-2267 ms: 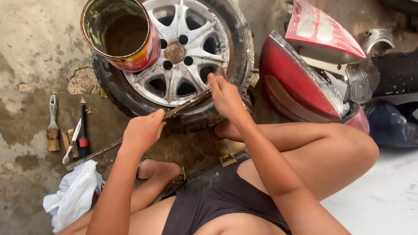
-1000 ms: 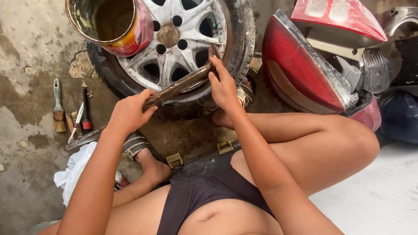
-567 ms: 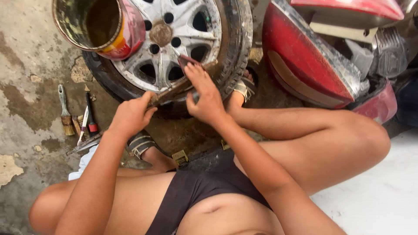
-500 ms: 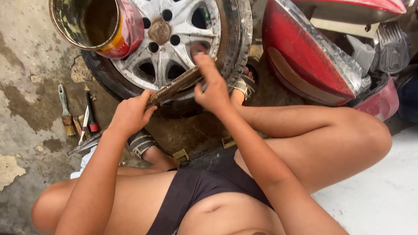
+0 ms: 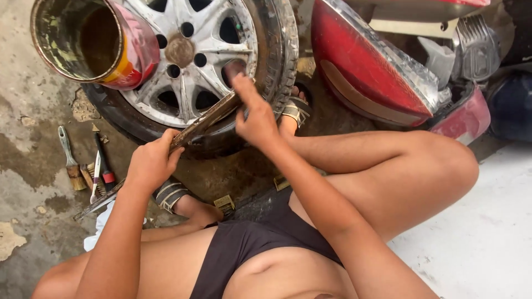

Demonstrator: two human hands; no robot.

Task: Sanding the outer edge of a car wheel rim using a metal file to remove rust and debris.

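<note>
**Flat bar worked across the wheel rim**

Since the earlier frames the view has slid up and left, and the right hand point(image 5: 256, 113) has crept further up the bar toward the rim, w/ fingers now stretched over the spokes.

Biggest first: the wheel point(image 5: 205, 61) lies flat on the stained concrete floor point(image 5: 33, 144), silver spoked rim inside a black tyre. A red car tail lamp point(image 5: 371, 72) sits just right of it. A dirty paint can point(image 5: 91, 41) rests tilted on the wheel's upper left. The person sits w/ legs around the wheel, sandalled feet near the tyre.

The bar point(image 5: 202, 120), long, flat and rusty, runs diagonally: low end at lower left over the floor, high end at the rim's near edge. Left hand point(image 5: 149, 163) is clenched round its middle; right hand presses on the upper end, fingers spread rather than wrapped (how firm the grip is, can't tell). So the right hand is nearer the wheel, the left further back along the axis.

Small bits left of the tyre: a brush point(image 5: 69, 160), a red-handled tool point(image 5: 104, 166), a white rag point(image 5: 100, 230).
</note>
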